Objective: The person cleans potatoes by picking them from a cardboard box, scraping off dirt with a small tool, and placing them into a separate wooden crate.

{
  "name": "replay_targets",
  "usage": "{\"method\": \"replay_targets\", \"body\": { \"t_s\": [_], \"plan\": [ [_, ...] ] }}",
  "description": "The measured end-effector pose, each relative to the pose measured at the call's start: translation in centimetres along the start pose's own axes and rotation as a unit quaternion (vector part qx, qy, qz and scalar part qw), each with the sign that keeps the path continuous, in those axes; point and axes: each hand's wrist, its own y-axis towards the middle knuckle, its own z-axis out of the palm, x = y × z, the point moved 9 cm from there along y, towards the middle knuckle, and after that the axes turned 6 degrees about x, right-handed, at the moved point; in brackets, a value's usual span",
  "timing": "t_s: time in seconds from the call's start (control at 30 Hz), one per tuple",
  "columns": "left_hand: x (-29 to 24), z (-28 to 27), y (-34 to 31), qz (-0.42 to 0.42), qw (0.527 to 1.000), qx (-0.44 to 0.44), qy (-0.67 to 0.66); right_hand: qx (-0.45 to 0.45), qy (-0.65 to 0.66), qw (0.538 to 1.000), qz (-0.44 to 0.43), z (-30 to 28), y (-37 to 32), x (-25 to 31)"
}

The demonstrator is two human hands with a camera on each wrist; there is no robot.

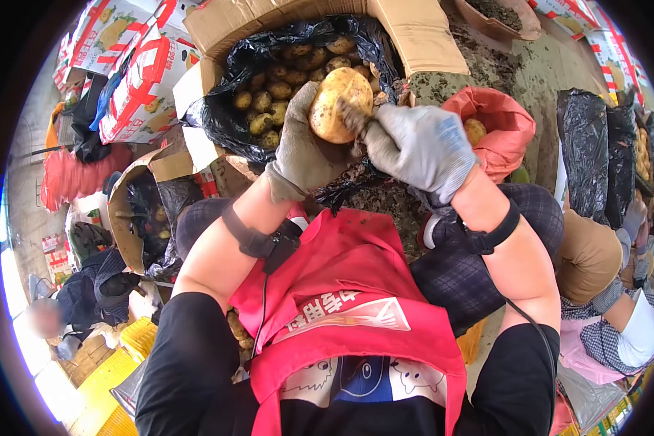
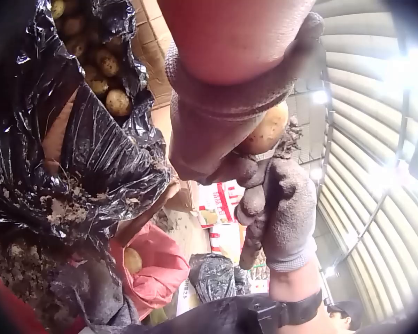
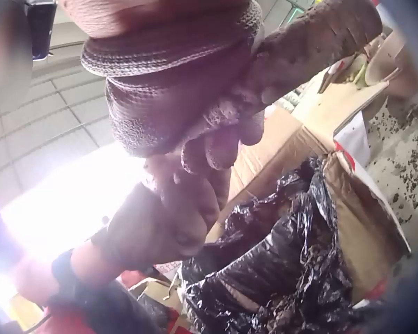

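A large round potato (image 1: 334, 105) with pale yellow skin sits in my gloved left hand (image 1: 301, 142), whose fingers and thumb grip it. My right hand (image 1: 421, 149), also in a grey knit glove, meets the potato's right side with soil-caked fingers (image 1: 352, 116). The wrist views show several of its other fingers bent. In the left wrist view, the potato (image 2: 266, 132) is partly hidden by the left glove. Under both hands stands an open cardboard box (image 1: 418, 33) lined with a black plastic bag (image 1: 229, 73), with many smaller potatoes (image 1: 280, 89) inside.
To the right is a red sack (image 1: 512, 138) with a potato in it. Loose soil (image 1: 479, 69) covers the floor. A second lined box (image 1: 127, 211) stands at left, below printed cartons (image 1: 142, 94). Another person (image 1: 603, 254) sits at far right.
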Motion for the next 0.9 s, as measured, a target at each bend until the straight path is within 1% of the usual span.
{"method": "replay_targets", "body": {
  "t_s": [0.03, 0.07, 0.1, 0.13, 0.17, 0.2, 0.23, 0.27, 0.3, 0.33, 0.37, 0.4, 0.43, 0.47, 0.5, 0.53, 0.57, 0.6, 0.63, 0.7, 0.77, 0.8, 0.83, 0.87, 0.9],
  "plan": [
    [-0.5, 0.1, -0.2, 0.015, 0.999, -0.027, 0.03, -0.013, -0.026, 1.0, -0.005, -0.3, 0.3, -0.4],
    [-0.6, -0.2, -0.2, 0.016, 0.999, -0.026, 0.031, -0.008, -0.03, 1.0, -0.003, -0.2, 0.3, -0.6],
    [-0.9, -0.3, 0.0, 0.036, 0.993, -0.001, 0.11, -0.003, -0.033, 0.999, 0.0, 0.0, 0.3, -0.8],
    [-1.2, 0.2, 0.1, 0.054, 0.98, 0.024, 0.188, 0.043, -0.057, 0.997, -0.014, 0.8, 0.1, -0.1],
    [-1.2, 0.2, 0.1, 0.053, 0.98, 0.024, 0.188, 0.09, -0.081, 0.992, -0.028, 1.8, -0.1, 0.8],
    [-1.9, 1.3, -0.2, 0.099, 0.939, 0.054, 0.325, 0.107, -0.072, 0.99, -0.057, 3.2, -0.6, 1.4],
    [-2.3, 3.2, -0.6, 0.141, 0.875, 0.082, 0.456, 0.051, -0.042, 0.992, -0.111, 2.4, -0.8, 2.7],
    [-2.7, 5.8, -1.3, 0.191, 0.652, 0.025, 0.733, 0.045, -0.025, 0.995, -0.089, 1.9, -0.7, 2.1],
    [-2.5, 5.5, -1.2, 0.19, 0.653, 0.025, 0.733, 0.04, -0.008, 0.997, -0.066, 1.2, -0.5, 1.4],
    [-2.5, 4.0, -0.8, 0.163, 0.788, 0.012, 0.593, -0.005, 0.031, 0.999, -0.04, -0.3, -0.3, 0.6],
    [-2.2, 2.6, -0.5, 0.13, 0.893, -0.002, 0.431, -0.027, 0.066, 0.997, 0.011, -1.4, 0.0, -0.5],
    [-1.9, 1.3, -0.7, 0.031, 0.94, -0.023, 0.339, -0.025, 0.056, 0.997, 0.039, -1.5, 0.1, -1.8],
    [-2.3, 1.0, -0.7, 0.03, 0.94, -0.023, 0.339, -0.025, 0.046, 0.996, 0.068, -1.6, 0.4, -3.2],
    [-0.9, 1.3, -0.4, -0.029, 0.984, 0.045, 0.172, -0.022, 0.027, 0.997, 0.064, -1.4, 0.6, -3.5],
    [0.3, 2.1, -0.5, -0.086, 0.99, 0.109, -0.003, -0.023, 0.027, 0.997, 0.066, -1.2, 0.3, -3.7],
    [0.4, 1.5, -0.5, -0.04, 0.999, -0.006, 0.032, -0.014, 0.054, 0.996, 0.067, -1.0, 0.2, -3.3],
    [0.6, 1.4, -0.3, -0.041, 0.999, -0.007, 0.033, -0.005, 0.082, 0.994, 0.067, -0.8, 0.2, -2.8],
    [0.3, 0.5, -0.2, -0.023, 0.998, -0.046, 0.041, 0.024, 0.011, 0.999, 0.035, -0.5, 0.3, -1.6],
    [0.0, -0.2, -0.2, -0.004, 0.995, -0.085, 0.049, 0.057, -0.033, 0.998, -0.003, 0.2, 0.0, -0.3],
    [-0.5, 0.2, 0.0, 0.016, 0.994, -0.079, 0.068, 0.118, -0.032, 0.991, -0.055, 2.5, -0.9, 1.2],
    [-1.2, 1.0, 0.2, 0.047, 0.991, -0.063, 0.106, 0.115, -0.009, 0.992, -0.046, 2.2, -0.9, 1.3],
    [-0.9, 0.2, -0.3, 0.046, 0.986, -0.121, 0.101, 0.054, 0.033, 0.998, -0.011, 0.6, -0.5, 0.3],
    [-1.2, -0.5, -0.3, 0.046, 0.987, -0.121, 0.1, -0.006, 0.074, 0.997, 0.023, -1.0, -0.2, -0.8],
    [-0.9, -0.2, 0.1, 0.004, 0.996, -0.043, 0.077, 0.006, 0.121, 0.99, 0.078, -1.5, 0.2, -2.3],
    [-0.4, 0.3, 0.2, -0.038, 0.997, 0.035, 0.053, 0.023, 0.074, 0.989, 0.123, -1.3, 0.3, -4.2]
  ]
}}
